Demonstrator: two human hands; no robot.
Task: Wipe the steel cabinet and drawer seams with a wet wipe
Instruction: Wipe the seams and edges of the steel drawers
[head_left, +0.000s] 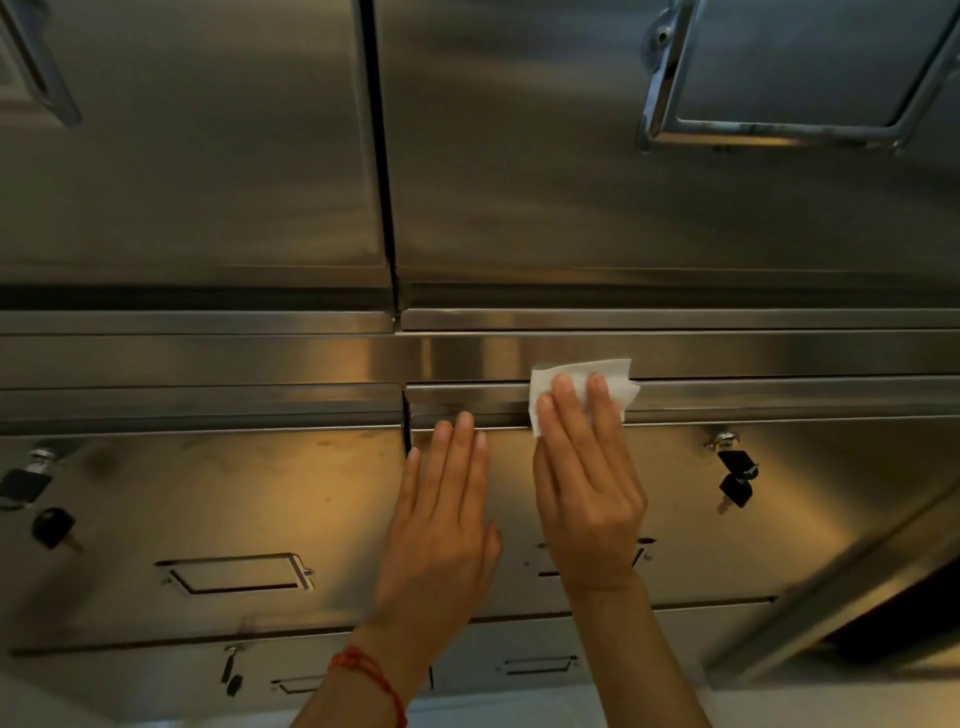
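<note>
Brushed stainless steel fills the whole view: tall cabinet doors (197, 156) above, split by a dark vertical seam (382, 156), and below them a drawer front (701, 519) with recessed label holders and keys hanging from small locks. Both hands lie flat against the metal. The right hand (589, 499) has its fingers straight and close together, pressing a white wet wipe (613, 376) onto the horizontal seam (779, 382) where the drawer's top lip meets the rail above; the wipe shows beyond the fingertips and to either side of them, crumpled at its right edge. The left hand (441, 525) rests open just beside it, fingers straight and nearly touching, fingertips at the drawer lip and little finger close to the short vertical seam (407, 415) between the two drawers; it holds nothing and seems to brace the drawer. By my reading the step in hand is wiping the horizontal drawer seam. The next move likely calls for sliding the wipe sideways along that groove with steady pressure, fingertips pushing the soft sheet into the narrow gap. Steel here is smooth, streaky and reflective, its edges folded into crisp long ridges, while the wipe is thin, limp and easily bunched. A bunch of keys (735, 475) hangs to the right of the right fingers, a possible snag.
</note>
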